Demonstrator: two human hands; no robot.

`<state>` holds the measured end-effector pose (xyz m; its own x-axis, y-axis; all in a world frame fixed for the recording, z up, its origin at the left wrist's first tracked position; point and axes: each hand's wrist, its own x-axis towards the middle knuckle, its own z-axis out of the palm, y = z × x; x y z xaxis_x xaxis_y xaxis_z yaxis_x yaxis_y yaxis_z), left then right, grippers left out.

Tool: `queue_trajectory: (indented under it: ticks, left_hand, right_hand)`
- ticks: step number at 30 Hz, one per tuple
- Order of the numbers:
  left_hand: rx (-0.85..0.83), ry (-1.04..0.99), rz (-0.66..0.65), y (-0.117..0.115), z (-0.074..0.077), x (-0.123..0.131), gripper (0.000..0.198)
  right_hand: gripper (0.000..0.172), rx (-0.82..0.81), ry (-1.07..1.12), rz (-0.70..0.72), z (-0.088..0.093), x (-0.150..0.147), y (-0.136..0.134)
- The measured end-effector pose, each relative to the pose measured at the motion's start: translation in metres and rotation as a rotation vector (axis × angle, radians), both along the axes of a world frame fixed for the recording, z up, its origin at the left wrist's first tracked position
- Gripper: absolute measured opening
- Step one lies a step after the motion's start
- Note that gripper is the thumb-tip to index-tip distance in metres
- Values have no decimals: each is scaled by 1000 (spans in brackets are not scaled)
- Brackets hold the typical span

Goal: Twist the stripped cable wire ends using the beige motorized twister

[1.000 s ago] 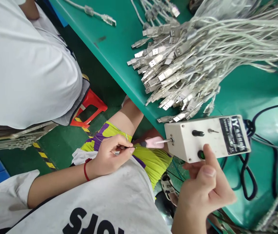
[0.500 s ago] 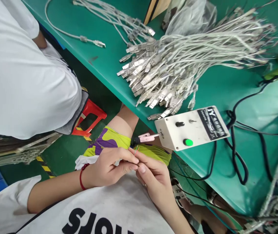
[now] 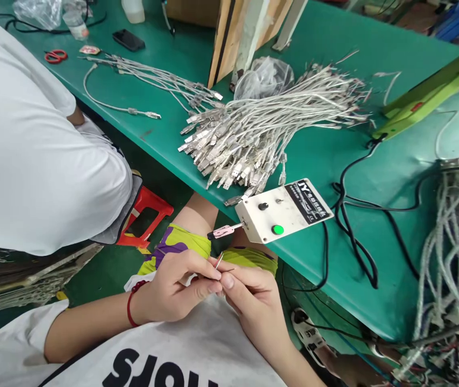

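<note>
Above my lap, my left hand pinches thin wires between thumb and forefinger. My right hand closes on the same wires, its fingertips touching the left ones. The cable the wires belong to is hidden by my hands. Just beyond them, a white box with a green button sits at the table edge, and a pink clip sticks out from its shaft. Behind the box lies a large bundle of grey USB cables, plugs facing me.
A person in a white shirt sits at the left beside a red stool. The green table carries black cords, a green tool, red scissors and more cables at right.
The view has shifted, showing more of the table's far side. Both hands stay together on the wires, whose coloured ends now point up more closely together.
</note>
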<state>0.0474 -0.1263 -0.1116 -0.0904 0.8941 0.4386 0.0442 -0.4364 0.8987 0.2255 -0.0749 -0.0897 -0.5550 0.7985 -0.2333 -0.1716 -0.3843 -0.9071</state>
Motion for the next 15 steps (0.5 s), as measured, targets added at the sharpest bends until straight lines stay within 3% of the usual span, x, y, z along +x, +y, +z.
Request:
queue_trajectory:
  ticks: [7, 11, 15]
  left_hand:
    - [-6, 53, 17, 2, 3, 2, 7]
    - [-50, 79, 8, 5, 4, 0, 7]
    - [-155, 10, 15, 4, -6, -3, 8]
  right_hand:
    - [34, -229, -18, -76, -1, 2, -6]
    - [39, -197, -29, -43, -9, 2, -2]
    - [59, -105, -180, -32, -17, 2, 4]
